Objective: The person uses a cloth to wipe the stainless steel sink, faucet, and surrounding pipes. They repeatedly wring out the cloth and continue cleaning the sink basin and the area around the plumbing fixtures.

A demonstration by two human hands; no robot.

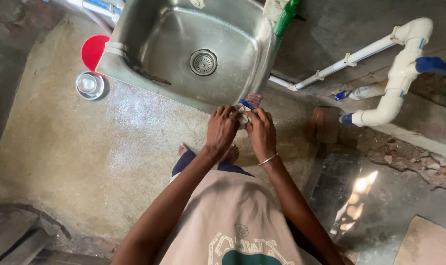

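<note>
Hands meet at the frame's centre, the left hand [222, 128] and right hand [261, 133] pressed together around a small pale wad of cloth [243, 118], fingers curled over it so most of it is hidden; a thin bangle [268, 159] circles the right wrist. Just above them the steel sink [134, 64] fills the upper middle, its drain [203, 62] bare; a red lid [93, 50] and small steel bowl [89, 85] sit on the wet floor at upper left; white pipes [394, 83] run at upper right, a green bottle [285, 17] is cut off by the top edge.
</note>
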